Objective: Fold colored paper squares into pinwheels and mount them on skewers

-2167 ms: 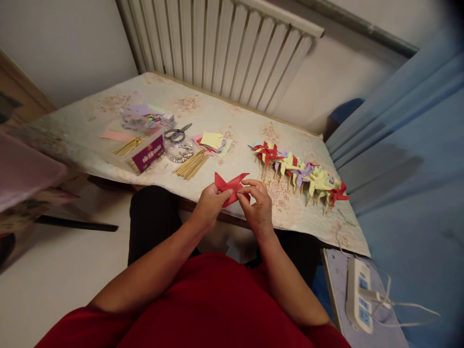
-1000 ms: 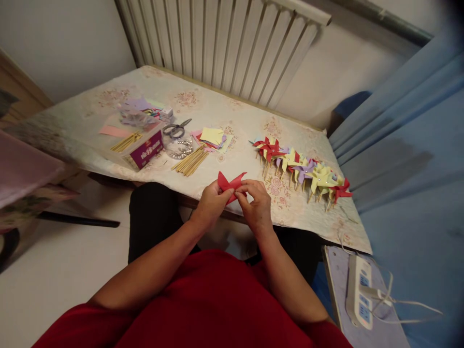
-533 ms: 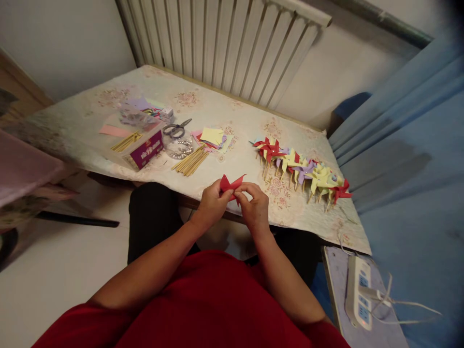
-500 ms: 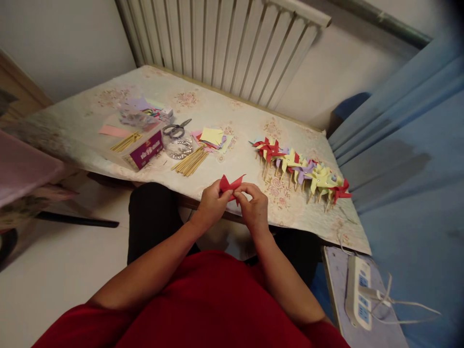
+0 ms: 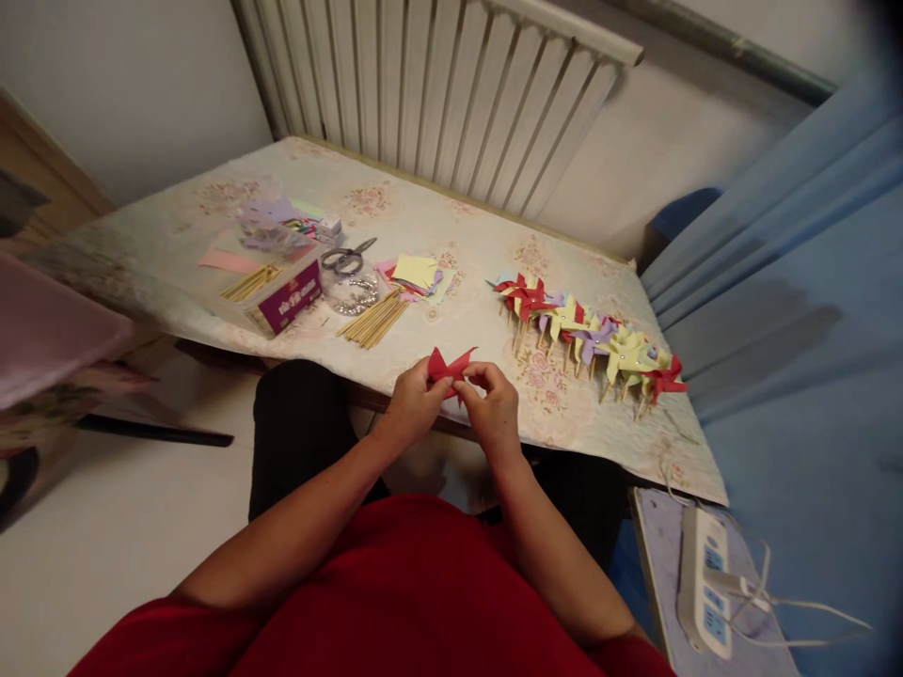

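Observation:
A red paper pinwheel (image 5: 449, 364), its blades partly folded, is pinched between both hands above the table's front edge. My left hand (image 5: 410, 402) grips its left side with thumb and fingers. On the other side, my right hand (image 5: 494, 406) has thumb and forefinger pressed together at the lower middle of the paper. The fingers cover the centre, so I cannot make out whether a pin is there. Beyond the hands lie thin wooden sticks (image 5: 373, 320) in a bundle and a stack of coloured paper squares (image 5: 415, 272).
Finished pinwheels (image 5: 596, 338) on sticks stand in rows at the right. Scissors (image 5: 348, 256) rest by a clear dish of metal pins (image 5: 355, 295). A purple-labelled box (image 5: 291, 297) holding sticks is further left. A power strip (image 5: 705, 578) lies on a stool at lower right.
Both hands remain on the red pinwheel, with only a slight shift of the fingers. The whole view has moved a little, so the table sits slightly lower.

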{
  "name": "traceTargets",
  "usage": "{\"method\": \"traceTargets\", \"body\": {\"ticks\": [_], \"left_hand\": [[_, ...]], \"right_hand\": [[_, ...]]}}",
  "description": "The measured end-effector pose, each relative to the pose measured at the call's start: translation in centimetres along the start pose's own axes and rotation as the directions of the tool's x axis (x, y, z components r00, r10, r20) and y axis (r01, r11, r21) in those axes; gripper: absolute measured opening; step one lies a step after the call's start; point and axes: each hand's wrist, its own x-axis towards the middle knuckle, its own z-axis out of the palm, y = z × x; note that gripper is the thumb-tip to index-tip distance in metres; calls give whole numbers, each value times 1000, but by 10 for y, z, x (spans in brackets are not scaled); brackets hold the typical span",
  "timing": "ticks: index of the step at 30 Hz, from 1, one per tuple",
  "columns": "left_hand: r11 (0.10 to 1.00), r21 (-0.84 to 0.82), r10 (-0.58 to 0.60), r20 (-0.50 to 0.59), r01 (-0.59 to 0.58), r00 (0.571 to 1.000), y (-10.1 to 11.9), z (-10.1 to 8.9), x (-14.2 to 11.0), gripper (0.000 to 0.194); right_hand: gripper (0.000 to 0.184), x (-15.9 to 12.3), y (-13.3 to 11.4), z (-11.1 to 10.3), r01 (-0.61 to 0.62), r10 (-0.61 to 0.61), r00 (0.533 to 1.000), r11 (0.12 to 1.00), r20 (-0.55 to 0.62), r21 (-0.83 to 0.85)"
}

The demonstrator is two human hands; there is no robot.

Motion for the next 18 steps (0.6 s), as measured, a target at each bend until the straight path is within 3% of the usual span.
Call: {"method": "traceTargets", "body": {"ticks": [4, 8, 11, 18], "left_hand": [[1000, -28, -7, 20, 8, 1000, 4, -1, -1, 14], [999, -38, -14, 49, 16, 999, 3, 0, -2, 17], [999, -39, -17, 62, 19, 998, 2, 0, -2, 18], [995, -94, -20, 70, 27, 997, 0, 1, -2, 22]], "right_hand": [[41, 2, 7, 1, -198, 201, 980, 949, 12, 244], [30, 2, 8, -2, -305, 272, 952, 889, 142, 340], [24, 1, 6, -4, -327, 291, 945, 861, 149, 390], [35, -1, 5, -3, -393, 349, 919, 755, 185, 525]]}}
